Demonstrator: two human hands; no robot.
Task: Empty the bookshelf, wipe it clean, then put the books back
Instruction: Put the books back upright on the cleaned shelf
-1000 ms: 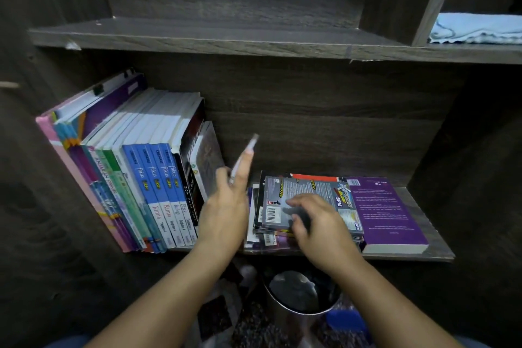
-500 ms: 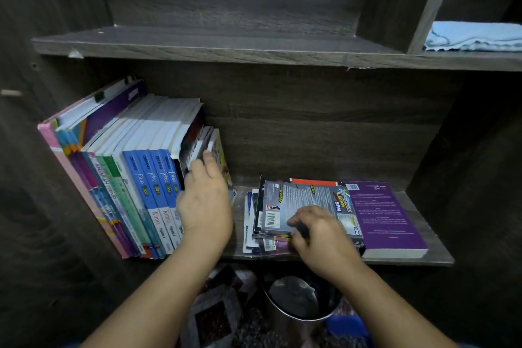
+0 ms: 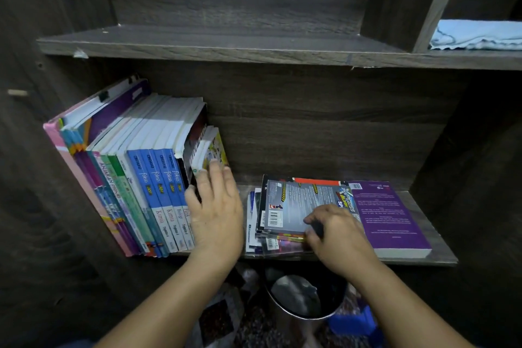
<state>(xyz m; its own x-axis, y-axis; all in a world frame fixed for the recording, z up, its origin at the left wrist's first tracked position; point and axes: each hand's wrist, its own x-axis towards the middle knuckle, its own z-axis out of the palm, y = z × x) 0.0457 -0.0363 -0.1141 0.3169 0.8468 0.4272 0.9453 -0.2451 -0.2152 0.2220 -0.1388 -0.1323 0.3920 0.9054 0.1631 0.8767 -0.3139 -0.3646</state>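
Two boards of a dark wooden bookshelf [image 3: 282, 133] fill the view: an upper board [image 3: 226, 45] and a lower board [image 3: 440, 251] where the books sit. A row of books [image 3: 135, 178] stands at the left end of the lower board, all leaning left against the side wall, spines toward the camera. To the right, apart from the row, a stack of books [image 3: 255, 234] lies flat, with a thick purple book [image 3: 389, 215] touching its right side. A grey book [image 3: 293, 203] tops the stack, barcode showing.

The hands are apart, one on each group. The left hand [image 3: 217, 215] lies flat with straight fingers against the right end of the row, its fingertips on a thin book [image 3: 210, 147] that leans last in line and its thumb by a black spine. The right hand [image 3: 339, 237] is at the near right corner of the stack, fingers curled over the grey book's near edge and gripping it; how many books below it takes in cannot be told.

A light blue cloth [image 3: 477, 35] lies folded in the upper right compartment. A round metal bin [image 3: 302, 297] stands on the floor under the lower board, between the forearms.
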